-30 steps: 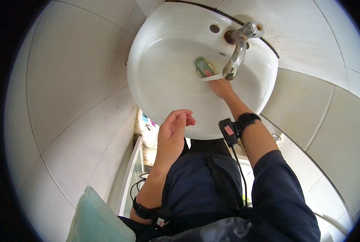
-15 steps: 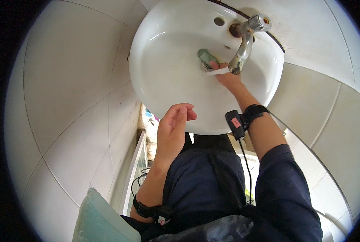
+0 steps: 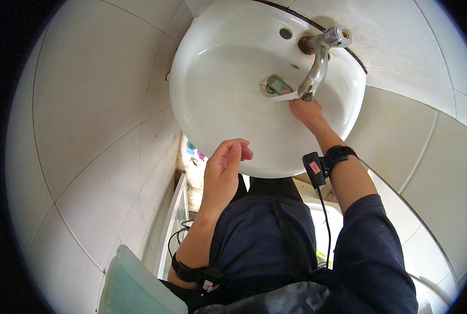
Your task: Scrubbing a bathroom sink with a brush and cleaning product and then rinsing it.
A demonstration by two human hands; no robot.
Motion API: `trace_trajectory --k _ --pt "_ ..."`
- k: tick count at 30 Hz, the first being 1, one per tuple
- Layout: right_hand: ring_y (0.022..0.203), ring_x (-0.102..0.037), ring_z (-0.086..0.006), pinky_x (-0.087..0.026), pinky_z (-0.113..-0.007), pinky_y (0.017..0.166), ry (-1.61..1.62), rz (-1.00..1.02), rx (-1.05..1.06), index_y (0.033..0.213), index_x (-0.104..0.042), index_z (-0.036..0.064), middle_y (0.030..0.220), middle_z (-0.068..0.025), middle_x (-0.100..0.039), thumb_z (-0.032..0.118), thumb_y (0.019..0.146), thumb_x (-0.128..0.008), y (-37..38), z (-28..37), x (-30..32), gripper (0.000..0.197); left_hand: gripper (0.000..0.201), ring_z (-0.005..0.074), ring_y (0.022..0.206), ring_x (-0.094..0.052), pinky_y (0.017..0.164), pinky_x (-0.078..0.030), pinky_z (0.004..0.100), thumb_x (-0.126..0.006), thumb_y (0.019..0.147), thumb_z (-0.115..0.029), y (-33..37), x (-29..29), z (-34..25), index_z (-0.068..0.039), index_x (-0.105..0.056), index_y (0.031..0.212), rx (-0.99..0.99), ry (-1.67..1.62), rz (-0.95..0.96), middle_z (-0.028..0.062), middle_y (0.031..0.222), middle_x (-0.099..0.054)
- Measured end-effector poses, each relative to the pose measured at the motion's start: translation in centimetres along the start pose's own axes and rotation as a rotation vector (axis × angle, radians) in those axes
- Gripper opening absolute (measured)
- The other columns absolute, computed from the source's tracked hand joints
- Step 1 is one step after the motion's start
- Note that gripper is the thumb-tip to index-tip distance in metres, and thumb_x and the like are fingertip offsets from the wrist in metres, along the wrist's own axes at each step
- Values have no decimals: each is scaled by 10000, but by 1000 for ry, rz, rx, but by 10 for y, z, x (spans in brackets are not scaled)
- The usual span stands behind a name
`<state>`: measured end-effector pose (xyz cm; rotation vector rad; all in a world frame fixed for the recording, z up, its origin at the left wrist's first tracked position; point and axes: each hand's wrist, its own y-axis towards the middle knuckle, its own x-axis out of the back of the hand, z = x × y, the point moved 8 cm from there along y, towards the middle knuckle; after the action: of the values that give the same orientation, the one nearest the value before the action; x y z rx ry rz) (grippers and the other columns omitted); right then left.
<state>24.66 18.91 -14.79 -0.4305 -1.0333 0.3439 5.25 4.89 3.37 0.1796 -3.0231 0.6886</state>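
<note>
In the sink (image 3: 217, 104) my right hand (image 3: 306, 111) reaches under the tap (image 3: 314, 76), partly hidden by the spout. Its fingers hold a small green oblong block (image 3: 279, 85) beside the drain (image 3: 267, 88); whether it is soap or a sponge I cannot make out. A white stream of water (image 3: 286, 97) runs from the spout across the fingertips. Over the near left rim my left hand (image 3: 225, 167) hovers with nothing in it, fingers loosely bent and the thumb alongside them.
Tiled wall (image 3: 97, 104) stands close on the left, and more tiles (image 3: 406, 125) rise on the right. A black device (image 3: 315, 168) is strapped to my right wrist, its cable hanging down. Pale green cloth or sheet (image 3: 134, 285) shows at the lower left.
My right hand has drawn slightly right and nearer to me. The green block has shifted right with it and turned, baring more of the drain. My left hand stays nearly still.
</note>
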Motion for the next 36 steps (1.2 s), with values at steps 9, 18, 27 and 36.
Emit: trace_trajectory --k 9,18,27,36 --pt "899 -626 -359 -493 -445 770 -300 2 -177 930 -648 18 947 -201 -650 426 903 -436 -32 -50 50 460 298 146 831 -588 814 -455 282 -415 987 -229 -3 -4 -13 20 -573 1026 -12 -1 -32 72 846 -612" --pt "869 -637 -344 -503 -429 769 -287 -157 182 968 -642 22 914 -162 -665 381 915 -441 -1 8 52 415 266 129 842 -581 821 -449 262 -424 984 -198 -1 -11 -8 15 -574 1039 -32 -39 38 67 862 -612" --pt "905 -623 -374 -469 -469 819 -259 -36 13 962 -643 -18 914 -189 -661 472 947 -338 -9 8 44 577 276 137 837 -586 811 -454 266 -410 987 -198 5 11 -9 19 -574 1029 -29 -49 -48 72 850 -619" --pt "1004 -594 -361 -466 -440 851 -70 262 21 1001 -648 8 1043 -210 -632 430 928 -390 -22 78 -37 500 256 115 785 -556 774 -442 249 -442 977 -182 34 51 -7 29 -581 1014 -86 48 -142 58 840 -610"
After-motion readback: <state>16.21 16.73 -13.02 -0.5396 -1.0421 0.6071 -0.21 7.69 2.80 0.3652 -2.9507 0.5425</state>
